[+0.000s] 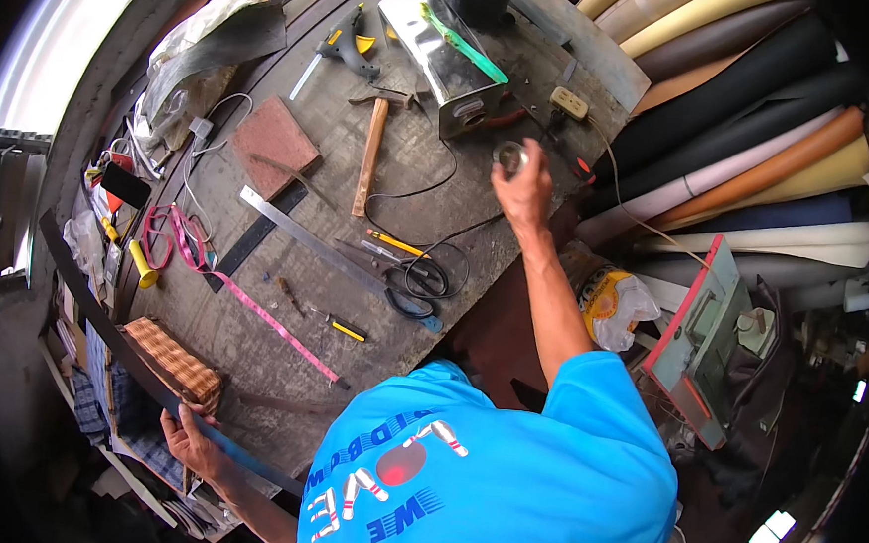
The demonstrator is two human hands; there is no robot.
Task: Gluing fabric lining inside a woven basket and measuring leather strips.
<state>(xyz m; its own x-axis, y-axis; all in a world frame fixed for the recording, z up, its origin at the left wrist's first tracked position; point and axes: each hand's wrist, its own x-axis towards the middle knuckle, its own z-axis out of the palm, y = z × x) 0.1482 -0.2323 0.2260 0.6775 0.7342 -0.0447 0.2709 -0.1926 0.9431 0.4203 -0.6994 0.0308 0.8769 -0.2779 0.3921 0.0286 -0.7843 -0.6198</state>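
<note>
My left hand [191, 443] is closed around a long dark strip [125, 346], probably leather, which runs from the far left down to my blue shirt. A wicker basket [175, 364] sits right beside that hand. My right hand [527, 191] grips a small round glass jar [511, 157] over the far right part of the workbench; its contents are too blurred to tell. Just beyond the jar lies a shiny rectangular metal can [444, 48] with a green-handled brush [463, 45] on top. A screwdriver with a red and black handle [584, 171] is near my right wrist.
On the workbench [223, 311] lie a hammer [371, 156], a steel ruler [317, 246], scissors [410, 300], a pink tape measure [274, 325], a glue gun [347, 46] and a reddish slab [274, 146]. Cables trail to a power socket [569, 103]. Material rolls [754, 171] crowd the right.
</note>
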